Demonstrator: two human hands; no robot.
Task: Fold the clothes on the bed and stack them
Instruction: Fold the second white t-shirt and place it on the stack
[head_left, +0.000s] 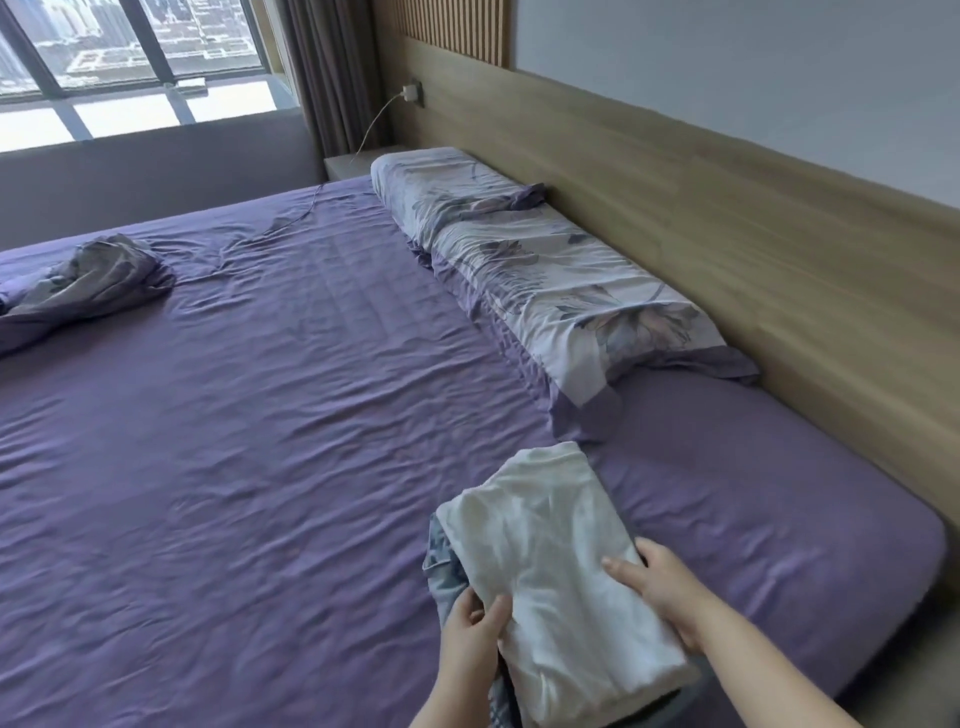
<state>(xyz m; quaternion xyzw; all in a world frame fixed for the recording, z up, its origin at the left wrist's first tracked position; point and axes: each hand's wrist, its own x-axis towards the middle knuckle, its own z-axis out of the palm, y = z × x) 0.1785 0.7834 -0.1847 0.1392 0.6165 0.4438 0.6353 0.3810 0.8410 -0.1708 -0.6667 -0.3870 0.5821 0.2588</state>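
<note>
Left hand (475, 626) grips near-left edge of folded white garment (556, 577), thumb on top, fingers curled under. Right hand (657, 584) holds its right edge, thumb over the cloth, fingers wrapped below. Garment sits on a blue-grey patterned garment (441, 566) peeking out at its left, at near right of bed (234, 415) with purple sheet. Farther: two floral pillows (535, 270) along wooden headboard (727, 218). Crumpled grey-purple cloth (88, 280) far left. Window (130, 57) beyond.
</note>
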